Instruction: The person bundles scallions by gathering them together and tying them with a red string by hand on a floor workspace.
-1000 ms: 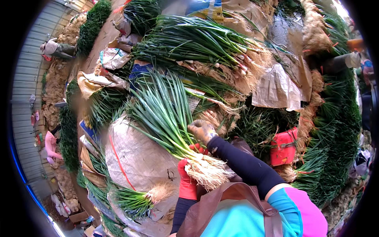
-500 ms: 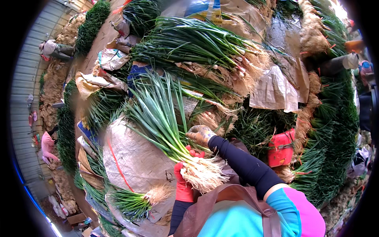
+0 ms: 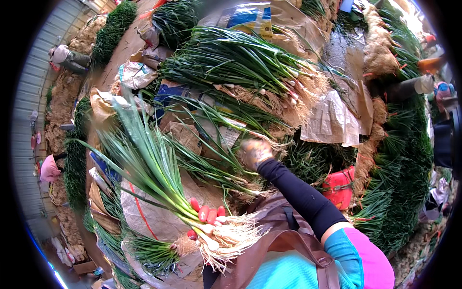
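My left hand (image 3: 206, 214), in a red glove, is closed round a bunch of green onions (image 3: 161, 166). Their long leaves fan toward the upper left, and pale roots spill over on the right. My right hand (image 3: 255, 153), in a stained patterned glove, is by the loose green onions (image 3: 226, 176) just ahead of me. It is smeared by motion, so its fingers cannot be made out. Farther off lies a big heap of green onions (image 3: 231, 60), roots to the right. A small tied bundle (image 3: 154, 250) rests on the pale sacking (image 3: 144, 202) at the lower left.
A red container (image 3: 338, 188) stands right of my right forearm. Along the right runs a long row of bundled green onions (image 3: 409, 144); another row (image 3: 77, 164) is at the left. Pale sheeting (image 3: 332, 118) and a blue-and-yellow sack (image 3: 248, 19) lie beyond. Other people (image 3: 70, 59) are at the sides.
My left hand has carried its bunch left and slightly down. My right hand has moved away from the bunch, a little up and right, to the loose green onions.
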Action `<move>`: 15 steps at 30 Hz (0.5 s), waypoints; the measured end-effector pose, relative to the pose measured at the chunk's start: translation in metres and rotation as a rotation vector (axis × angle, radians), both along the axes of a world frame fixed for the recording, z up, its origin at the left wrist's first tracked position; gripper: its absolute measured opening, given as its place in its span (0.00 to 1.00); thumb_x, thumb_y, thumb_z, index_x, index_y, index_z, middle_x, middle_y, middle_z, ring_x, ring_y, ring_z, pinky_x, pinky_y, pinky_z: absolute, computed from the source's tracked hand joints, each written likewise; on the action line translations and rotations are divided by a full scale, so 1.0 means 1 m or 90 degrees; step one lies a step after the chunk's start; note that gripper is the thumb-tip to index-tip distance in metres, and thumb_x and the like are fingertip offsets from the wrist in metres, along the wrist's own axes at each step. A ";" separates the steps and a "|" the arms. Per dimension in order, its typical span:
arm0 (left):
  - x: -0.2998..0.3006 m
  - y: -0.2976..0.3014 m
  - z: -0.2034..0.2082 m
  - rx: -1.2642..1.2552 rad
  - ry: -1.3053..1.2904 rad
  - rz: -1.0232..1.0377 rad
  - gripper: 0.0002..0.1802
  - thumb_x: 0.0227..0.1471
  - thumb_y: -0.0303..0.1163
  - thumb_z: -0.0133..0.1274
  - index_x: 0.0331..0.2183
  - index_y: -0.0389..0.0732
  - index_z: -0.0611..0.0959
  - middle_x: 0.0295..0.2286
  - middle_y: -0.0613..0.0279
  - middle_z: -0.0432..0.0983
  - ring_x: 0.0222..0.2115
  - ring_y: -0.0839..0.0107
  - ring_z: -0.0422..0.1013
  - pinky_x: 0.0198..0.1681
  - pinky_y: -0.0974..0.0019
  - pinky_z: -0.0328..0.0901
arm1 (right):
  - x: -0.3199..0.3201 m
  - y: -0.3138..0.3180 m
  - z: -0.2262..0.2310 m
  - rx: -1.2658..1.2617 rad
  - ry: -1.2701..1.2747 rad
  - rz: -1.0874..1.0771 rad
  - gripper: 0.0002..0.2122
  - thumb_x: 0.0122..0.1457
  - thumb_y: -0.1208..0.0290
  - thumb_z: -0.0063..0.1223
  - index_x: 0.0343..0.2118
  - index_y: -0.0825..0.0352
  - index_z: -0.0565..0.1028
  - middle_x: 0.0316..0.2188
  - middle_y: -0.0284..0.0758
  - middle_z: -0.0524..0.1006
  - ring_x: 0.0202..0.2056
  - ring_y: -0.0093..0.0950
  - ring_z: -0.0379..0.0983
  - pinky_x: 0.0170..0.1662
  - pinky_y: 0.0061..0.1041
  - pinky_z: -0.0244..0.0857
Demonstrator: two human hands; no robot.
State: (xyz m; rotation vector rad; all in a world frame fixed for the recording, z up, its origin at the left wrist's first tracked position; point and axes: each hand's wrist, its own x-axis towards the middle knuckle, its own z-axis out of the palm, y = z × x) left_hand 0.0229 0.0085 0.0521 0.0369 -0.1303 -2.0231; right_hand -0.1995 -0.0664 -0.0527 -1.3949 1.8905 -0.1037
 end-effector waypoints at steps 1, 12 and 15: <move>-0.002 -0.006 -0.003 -0.012 -0.011 -0.033 0.45 0.41 0.38 0.59 0.57 0.41 0.55 0.33 0.66 0.64 0.33 0.71 0.63 0.60 0.54 0.43 | -0.017 -0.005 -0.002 -0.126 0.063 -0.035 0.13 0.52 0.65 0.46 0.40 0.62 0.70 0.36 0.40 0.72 0.39 0.35 0.70 0.40 0.34 0.65; -0.040 -0.001 -0.043 0.061 -0.312 -0.154 0.32 0.38 0.45 0.53 0.47 0.45 0.71 0.56 0.52 0.51 0.55 0.51 0.50 0.57 0.45 0.46 | -0.001 0.021 0.031 -0.152 -0.032 0.074 0.13 0.50 0.55 0.47 0.24 0.60 0.76 0.26 0.37 0.76 0.28 0.36 0.73 0.31 0.34 0.67; -0.015 0.008 -0.078 0.236 -0.382 -0.218 0.38 0.34 0.41 0.53 0.49 0.37 0.65 0.33 0.47 0.72 0.32 0.55 0.71 0.41 0.56 0.67 | 0.016 0.063 0.017 -0.387 -0.158 0.182 0.10 0.49 0.59 0.49 0.30 0.58 0.75 0.23 0.35 0.74 0.27 0.35 0.72 0.30 0.32 0.66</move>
